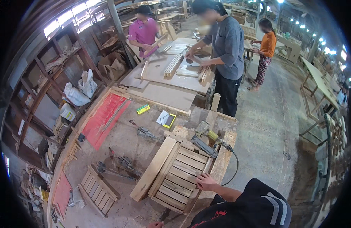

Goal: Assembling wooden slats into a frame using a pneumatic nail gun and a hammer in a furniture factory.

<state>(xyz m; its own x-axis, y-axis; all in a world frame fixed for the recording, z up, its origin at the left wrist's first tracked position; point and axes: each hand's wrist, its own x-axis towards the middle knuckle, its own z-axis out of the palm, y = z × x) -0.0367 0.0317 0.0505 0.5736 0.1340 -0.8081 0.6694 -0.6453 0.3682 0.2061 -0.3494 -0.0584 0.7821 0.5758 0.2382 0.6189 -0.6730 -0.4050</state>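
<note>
In front of me a slatted wooden panel (183, 171) lies on the workbench, its slats set in a frame. My right hand (206, 182) is closed over the panel's right rail, fingertips at the slat ends. Only a small part of my left hand (156, 225) shows at the lower edge; its fingers are hidden. Along the panel's left side runs a thick wooden board (154, 168). A nail gun (206, 140) with a dark air hose (236, 167) rests beyond the panel's far end. A smaller slatted piece (97, 190) lies to the left.
Several metal clamps (124, 162) lie on the bench near a red sheet (107, 117), a yellow-green box (143, 109) and an opened yellow box (169, 121). Across the bench a person in grey (228, 45) handles wooden parts; two more people stand farther off. Shelves (46, 83) line the left.
</note>
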